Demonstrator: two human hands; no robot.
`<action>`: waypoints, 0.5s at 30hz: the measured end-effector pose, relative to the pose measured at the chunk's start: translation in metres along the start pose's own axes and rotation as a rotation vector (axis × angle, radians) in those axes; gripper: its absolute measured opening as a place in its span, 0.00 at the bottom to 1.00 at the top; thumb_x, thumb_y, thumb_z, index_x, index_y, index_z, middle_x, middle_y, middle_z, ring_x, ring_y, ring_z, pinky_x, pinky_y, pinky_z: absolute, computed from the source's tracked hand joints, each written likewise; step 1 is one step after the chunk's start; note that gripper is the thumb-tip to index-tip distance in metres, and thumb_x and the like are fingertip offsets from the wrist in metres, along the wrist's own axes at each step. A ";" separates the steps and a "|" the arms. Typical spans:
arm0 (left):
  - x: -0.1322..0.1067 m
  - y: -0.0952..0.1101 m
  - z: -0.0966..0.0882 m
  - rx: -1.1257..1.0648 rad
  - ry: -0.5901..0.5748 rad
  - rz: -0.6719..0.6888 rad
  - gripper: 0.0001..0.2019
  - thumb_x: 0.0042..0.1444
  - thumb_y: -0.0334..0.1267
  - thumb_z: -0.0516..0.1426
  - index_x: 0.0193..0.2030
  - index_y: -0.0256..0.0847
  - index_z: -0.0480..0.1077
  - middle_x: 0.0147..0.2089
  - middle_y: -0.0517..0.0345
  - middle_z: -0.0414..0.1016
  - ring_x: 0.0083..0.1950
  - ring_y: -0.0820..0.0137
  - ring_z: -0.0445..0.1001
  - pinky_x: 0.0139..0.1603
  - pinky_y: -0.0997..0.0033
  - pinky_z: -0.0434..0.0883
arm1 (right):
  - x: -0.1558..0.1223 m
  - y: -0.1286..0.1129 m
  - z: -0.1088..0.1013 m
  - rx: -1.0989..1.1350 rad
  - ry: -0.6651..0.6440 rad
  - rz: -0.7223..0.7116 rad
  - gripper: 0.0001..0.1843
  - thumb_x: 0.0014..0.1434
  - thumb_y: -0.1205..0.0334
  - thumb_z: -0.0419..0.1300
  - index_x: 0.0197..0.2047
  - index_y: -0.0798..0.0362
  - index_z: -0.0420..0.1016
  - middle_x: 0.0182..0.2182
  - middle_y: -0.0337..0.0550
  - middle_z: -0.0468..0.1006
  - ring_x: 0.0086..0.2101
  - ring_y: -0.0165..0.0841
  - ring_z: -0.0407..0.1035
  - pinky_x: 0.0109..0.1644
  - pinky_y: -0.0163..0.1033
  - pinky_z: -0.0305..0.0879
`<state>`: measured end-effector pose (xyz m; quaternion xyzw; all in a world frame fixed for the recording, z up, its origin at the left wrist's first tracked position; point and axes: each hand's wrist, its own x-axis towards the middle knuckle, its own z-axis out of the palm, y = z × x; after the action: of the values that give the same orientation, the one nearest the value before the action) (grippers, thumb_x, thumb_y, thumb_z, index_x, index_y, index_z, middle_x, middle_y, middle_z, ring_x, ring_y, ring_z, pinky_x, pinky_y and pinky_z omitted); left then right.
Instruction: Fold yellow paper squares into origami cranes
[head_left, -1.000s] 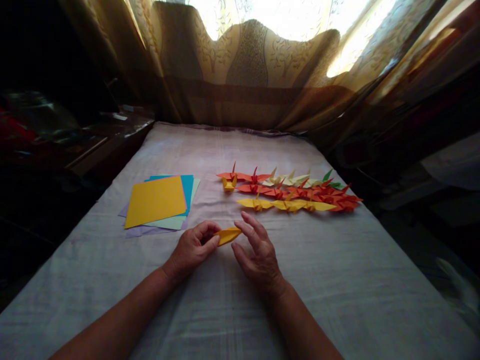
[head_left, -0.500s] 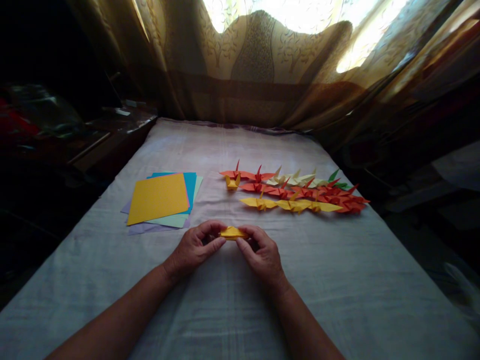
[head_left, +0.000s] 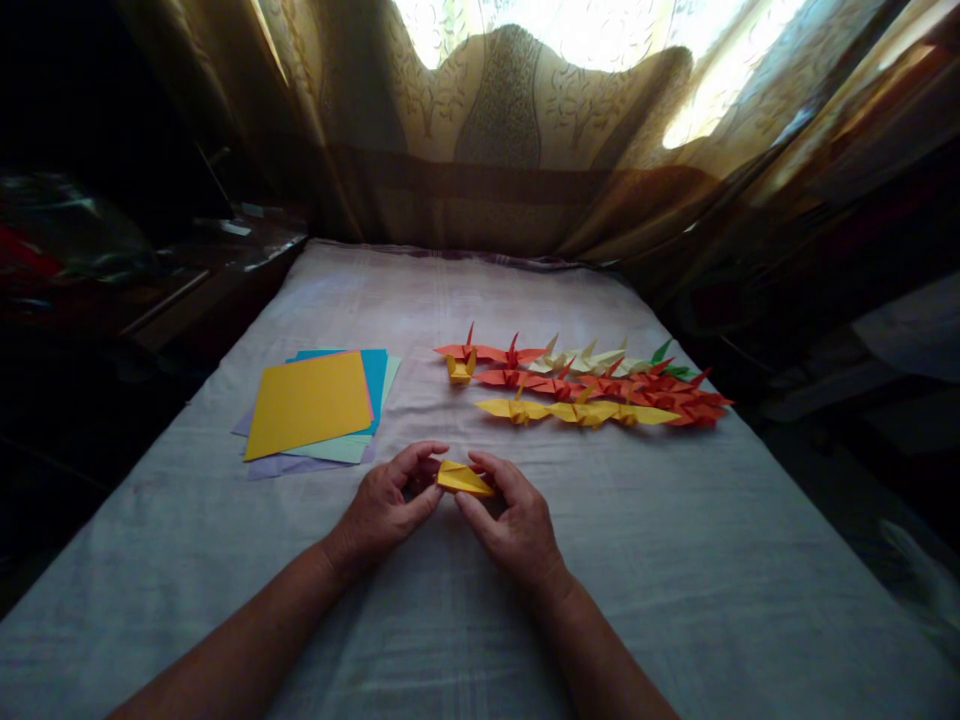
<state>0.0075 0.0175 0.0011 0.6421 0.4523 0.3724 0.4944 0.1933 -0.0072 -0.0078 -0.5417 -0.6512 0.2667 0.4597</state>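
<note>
A small folded piece of yellow origami paper (head_left: 461, 478) is held just above the pale cloth, between my two hands. My left hand (head_left: 390, 500) grips its left end, with the thumb in front and the forefinger raised behind it. My right hand (head_left: 517, 515) curves round the right part, its thumb at the near edge and its forefinger on the far side. The piece narrows to a point towards my right palm. Beyond the hands, a row of yellow paper cranes (head_left: 585, 412) lies at the right.
A stack of coloured paper squares (head_left: 307, 405), yellow on top, lies at the left. Red paper cranes (head_left: 555, 383), cream cranes (head_left: 589, 358) and a green crane (head_left: 664, 360) stand behind the yellow row. One small yellow folded piece (head_left: 460, 369) sits apart. A curtain (head_left: 495, 130) hangs behind.
The folded yellow paper has turned between my hands, from lying level to slanting down to the right. My fingers have loosened slightly and shifted along it. The view has moved a little.
</note>
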 end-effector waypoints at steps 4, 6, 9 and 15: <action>-0.002 0.002 0.000 0.094 0.007 0.022 0.21 0.55 0.37 0.58 0.56 0.42 0.68 0.42 0.56 0.82 0.42 0.67 0.80 0.45 0.70 0.75 | 0.000 0.002 0.001 0.037 0.000 -0.064 0.14 0.57 0.63 0.61 0.48 0.48 0.77 0.42 0.44 0.82 0.42 0.36 0.77 0.49 0.41 0.73; -0.002 0.002 0.000 0.121 0.012 0.035 0.20 0.55 0.37 0.57 0.55 0.42 0.68 0.41 0.57 0.82 0.41 0.68 0.80 0.44 0.71 0.75 | 0.000 0.003 0.002 0.048 0.001 -0.077 0.13 0.59 0.63 0.60 0.47 0.48 0.78 0.42 0.44 0.82 0.42 0.36 0.77 0.48 0.41 0.74; -0.003 0.002 0.001 0.160 0.010 0.051 0.17 0.54 0.36 0.57 0.52 0.43 0.69 0.40 0.59 0.81 0.40 0.69 0.80 0.43 0.71 0.75 | 0.000 0.004 0.002 0.032 0.007 -0.053 0.12 0.60 0.62 0.59 0.47 0.49 0.79 0.40 0.44 0.83 0.39 0.36 0.77 0.45 0.40 0.74; -0.005 -0.001 0.002 0.248 0.010 0.132 0.16 0.54 0.35 0.56 0.51 0.43 0.69 0.39 0.59 0.81 0.38 0.69 0.79 0.42 0.70 0.75 | 0.000 0.001 0.000 0.006 -0.048 -0.015 0.11 0.62 0.63 0.57 0.46 0.50 0.79 0.38 0.45 0.82 0.38 0.35 0.75 0.44 0.40 0.73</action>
<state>0.0077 0.0118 -0.0002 0.7247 0.4542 0.3484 0.3836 0.1938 -0.0072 -0.0092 -0.5289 -0.6651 0.2782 0.4477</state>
